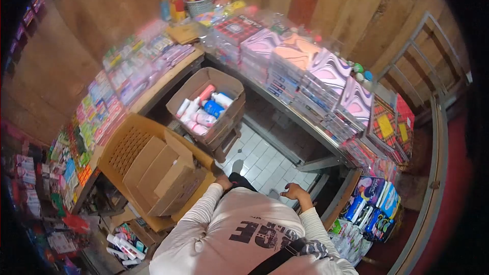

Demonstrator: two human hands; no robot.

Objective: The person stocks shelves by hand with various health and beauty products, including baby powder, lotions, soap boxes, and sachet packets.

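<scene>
Looking down, head view | left hand (222, 182) empty, curled, touching folded cardboard box (165, 173) on plastic chair (122, 147) | right hand (294, 192) empty, loosely spread over tiled floor (265, 165) | open carton of bottles (206, 107) untouched, nothing lifted yet.

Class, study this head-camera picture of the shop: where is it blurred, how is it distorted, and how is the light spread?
Head view: fisheye bends the shelves and railing, with black corners. The packs on the left shelves are motion-smeared; the open box of bottles is sharper. Light falls brightest on the shirt and floor tiles; the edges are dim.
</scene>
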